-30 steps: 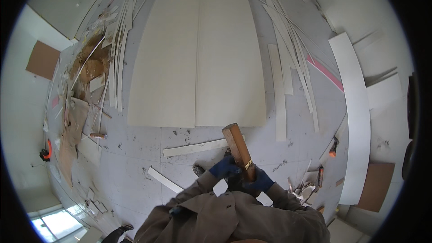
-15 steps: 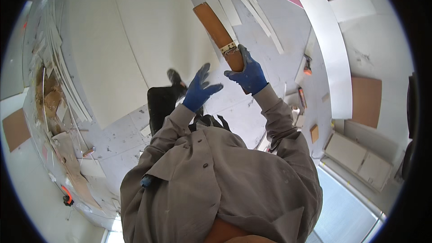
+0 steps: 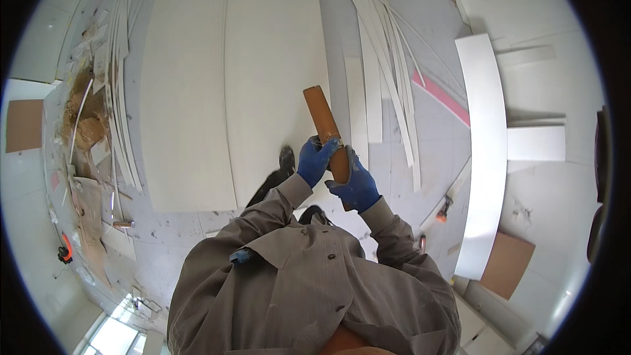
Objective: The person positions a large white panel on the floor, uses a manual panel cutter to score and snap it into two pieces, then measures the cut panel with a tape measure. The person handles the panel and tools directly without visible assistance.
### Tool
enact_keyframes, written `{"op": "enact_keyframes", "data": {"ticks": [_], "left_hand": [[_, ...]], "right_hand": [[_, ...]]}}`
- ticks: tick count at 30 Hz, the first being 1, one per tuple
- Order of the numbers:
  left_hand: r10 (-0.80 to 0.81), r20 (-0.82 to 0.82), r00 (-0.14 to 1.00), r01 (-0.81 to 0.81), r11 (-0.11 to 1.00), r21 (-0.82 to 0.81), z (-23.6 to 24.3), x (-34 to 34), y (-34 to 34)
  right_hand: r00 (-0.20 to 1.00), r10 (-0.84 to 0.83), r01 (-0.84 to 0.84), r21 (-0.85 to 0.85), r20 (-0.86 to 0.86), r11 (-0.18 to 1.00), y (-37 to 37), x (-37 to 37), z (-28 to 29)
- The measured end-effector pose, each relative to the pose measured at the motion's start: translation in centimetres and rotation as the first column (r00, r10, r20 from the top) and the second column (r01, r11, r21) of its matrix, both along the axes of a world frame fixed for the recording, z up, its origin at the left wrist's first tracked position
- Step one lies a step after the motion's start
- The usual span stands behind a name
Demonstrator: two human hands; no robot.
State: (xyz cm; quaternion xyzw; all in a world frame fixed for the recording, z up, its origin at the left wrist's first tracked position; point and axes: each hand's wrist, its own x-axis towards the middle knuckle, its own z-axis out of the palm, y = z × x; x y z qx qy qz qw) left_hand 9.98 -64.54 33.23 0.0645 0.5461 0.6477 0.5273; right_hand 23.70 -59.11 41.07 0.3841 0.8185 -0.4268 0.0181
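Observation:
A long brown bar-shaped piece, wood-like in colour, slants up and away in front of my body. My left hand, in a blue glove, is closed around its middle. Lower down, my right hand, gloved the same way, grips its near end. Both hands are close together, and my fingers hide part of the piece. Beyond it lies a large off-white sheet on the floor. My dark shoe rests at the sheet's near part.
Thin white strips and a pink strip lie to the right. A long white panel stands beyond them, near a brown board. An orange-and-black tool is on the floor. Scraps and debris litter the left side.
My left hand, open and apart before, has come onto the brown piece and closed around it. The piece has been drawn nearer my body, and the view has turned.

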Motion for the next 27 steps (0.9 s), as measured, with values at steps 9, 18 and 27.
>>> {"op": "enact_keyframes", "data": {"ticks": [9, 18, 27], "left_hand": [[0.023, -0.102, 0.995, -0.02, 0.999, 0.03, 4.9, -23.5, 15.8], [-0.278, -0.221, 0.935, 0.335, 0.898, 0.286, 15.1, -40.6, 39.8], [-0.117, -0.421, 0.9, 0.144, 0.989, 0.032, 17.1, -58.8, 57.4]], "right_hand": [[0.741, -0.518, 0.23, -0.565, -0.426, 0.793, 18.1, -11.5, 7.2], [0.563, -0.75, -0.671, -0.722, -0.348, -0.169, 44.7, -33.7, 9.0], [0.869, -0.316, -0.369, -0.924, -0.381, 0.098, 64.9, -55.7, 10.7]]}}
